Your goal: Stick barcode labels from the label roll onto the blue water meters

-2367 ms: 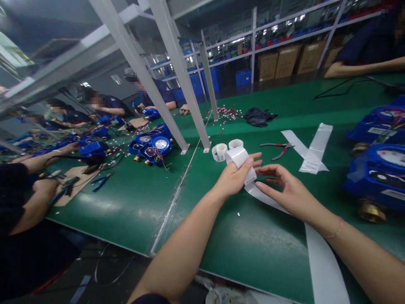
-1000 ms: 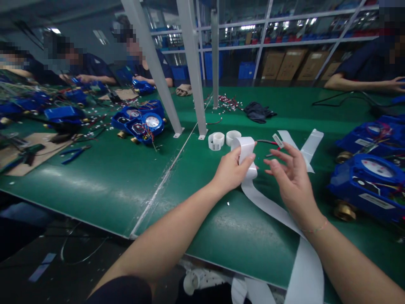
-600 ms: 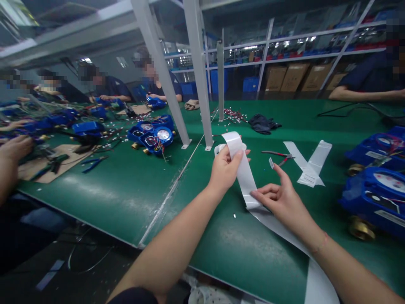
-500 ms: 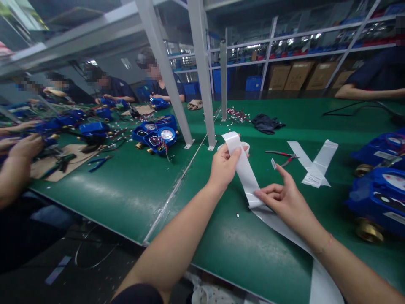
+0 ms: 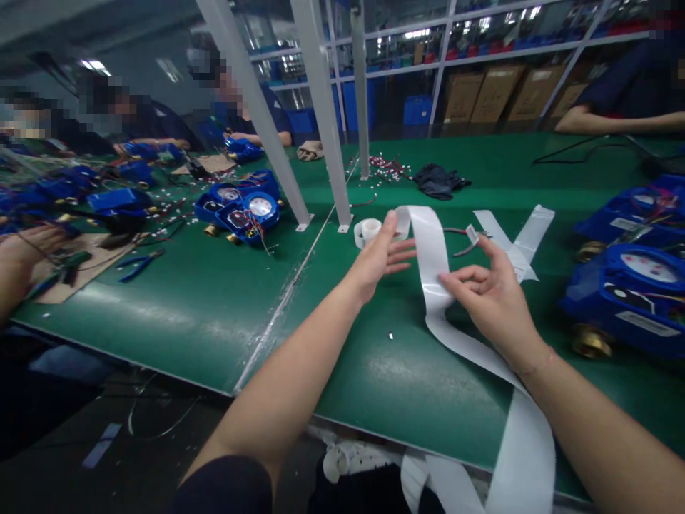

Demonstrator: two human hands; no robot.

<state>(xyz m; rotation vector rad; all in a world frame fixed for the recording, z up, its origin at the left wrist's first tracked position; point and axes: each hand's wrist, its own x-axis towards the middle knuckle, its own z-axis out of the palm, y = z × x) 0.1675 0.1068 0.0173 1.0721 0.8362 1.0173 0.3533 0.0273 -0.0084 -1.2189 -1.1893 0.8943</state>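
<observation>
A long white label strip (image 5: 433,250) arches up between my hands, then runs down to the right and over the table's front edge. My right hand (image 5: 489,293) pinches the strip at its middle. On the raised index fingertip of that hand sits a small white label (image 5: 472,234) with print on it. My left hand (image 5: 374,260) is open beside the strip's upper end, fingers stretched out and apart. Behind the left hand lies a white roll (image 5: 369,230). Pliers (image 5: 463,241) lie behind my right hand, partly hidden by the strip and the label.
Blue gauge units with brass fittings (image 5: 631,293) stand at the right; another blue unit (image 5: 238,207) is left of the grey posts (image 5: 324,114). Crossed white strips (image 5: 527,239) and a dark cloth (image 5: 439,182) lie on the green table (image 5: 374,385). Co-workers sit around it.
My left hand has let go of the strip and its fingers have spread. The strip's upper end now curls over. My right hand still pinches the strip, and the view has shifted.
</observation>
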